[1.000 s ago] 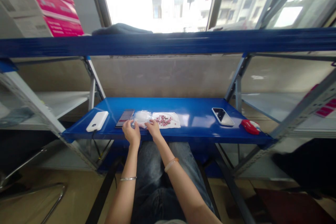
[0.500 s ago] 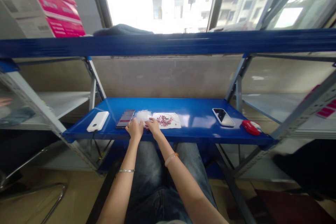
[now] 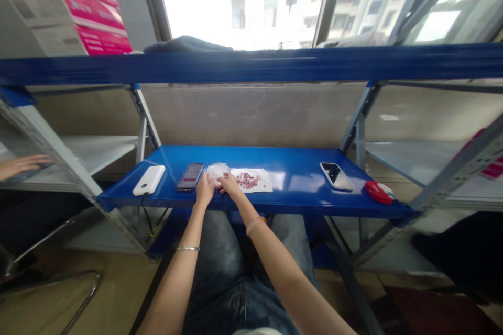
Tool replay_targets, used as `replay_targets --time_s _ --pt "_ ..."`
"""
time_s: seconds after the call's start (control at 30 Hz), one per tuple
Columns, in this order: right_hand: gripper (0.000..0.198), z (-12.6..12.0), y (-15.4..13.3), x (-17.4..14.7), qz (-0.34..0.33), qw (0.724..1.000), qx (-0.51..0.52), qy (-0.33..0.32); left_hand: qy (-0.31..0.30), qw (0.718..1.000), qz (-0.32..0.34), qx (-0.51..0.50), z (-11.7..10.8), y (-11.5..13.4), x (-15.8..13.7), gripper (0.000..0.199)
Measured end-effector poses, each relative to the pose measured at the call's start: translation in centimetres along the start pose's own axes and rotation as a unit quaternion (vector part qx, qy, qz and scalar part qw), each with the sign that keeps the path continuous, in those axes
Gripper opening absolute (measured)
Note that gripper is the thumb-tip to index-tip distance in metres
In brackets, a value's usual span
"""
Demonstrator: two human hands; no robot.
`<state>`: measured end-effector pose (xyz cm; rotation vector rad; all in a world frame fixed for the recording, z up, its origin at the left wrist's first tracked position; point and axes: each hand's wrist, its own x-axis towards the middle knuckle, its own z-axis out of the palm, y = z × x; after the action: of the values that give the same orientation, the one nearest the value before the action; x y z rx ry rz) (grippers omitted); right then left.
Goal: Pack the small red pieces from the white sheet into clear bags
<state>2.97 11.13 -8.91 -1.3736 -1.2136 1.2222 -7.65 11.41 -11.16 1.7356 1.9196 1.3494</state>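
Observation:
A crinkled, see-through white plastic bag (image 3: 218, 169) is between my hands, just above the front part of the blue table. My left hand (image 3: 205, 188) grips its left edge, fingers pressed against it. With bent fingers, my right hand (image 3: 229, 184) pinches the bag's near right side; the fingertips are partly hidden. Right beside my right hand lies a white sheet (image 3: 268, 177), cloth or paper, with many small dark-red bead-like pieces (image 3: 248, 181) scattered on it. A dark smartphone (image 3: 190, 176) lies just left of my left hand.
On the blue table (image 3: 291, 157) a white power bank (image 3: 149, 180) with a cable lies at left. A white-framed phone (image 3: 337, 176) and a red-and-white object (image 3: 379, 192) are at right. A blue shelf beam (image 3: 251, 66) crosses above. Another person's hand (image 3: 25, 166) shows at far left.
The plastic bag has been lifted and spread more upright between my hands. My left hand has turned and moved slightly right. The other person's hand at far left has come further into view.

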Motion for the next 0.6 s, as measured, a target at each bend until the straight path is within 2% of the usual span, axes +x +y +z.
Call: replay_targets --time_s 0.13,0.33,0.47,0.6 --pt "0.052 0.5 0.3 0.3 -0.027 0.997 -0.074 0.009 0.004 0.998 -0.01 -0.059 -0.3 -0.1 0.2 0.03" --pt "0.033 1.1 -0.1 -0.8 -0.068 0.982 -0.167 0.05 0.028 0.995 -0.036 -0.093 -1.1 -0.4 -0.5 0.027" --pt "0.032 1.1 -0.2 -2.2 -0.084 0.954 -0.281 0.06 0.051 0.984 -0.063 -0.159 -1.6 -0.3 -1.9 0.025" --pt "0.033 0.9 -0.1 -3.7 -0.087 0.944 -0.312 0.055 0.113 0.966 -0.085 -0.216 -1.8 0.0 -4.3 0.025"
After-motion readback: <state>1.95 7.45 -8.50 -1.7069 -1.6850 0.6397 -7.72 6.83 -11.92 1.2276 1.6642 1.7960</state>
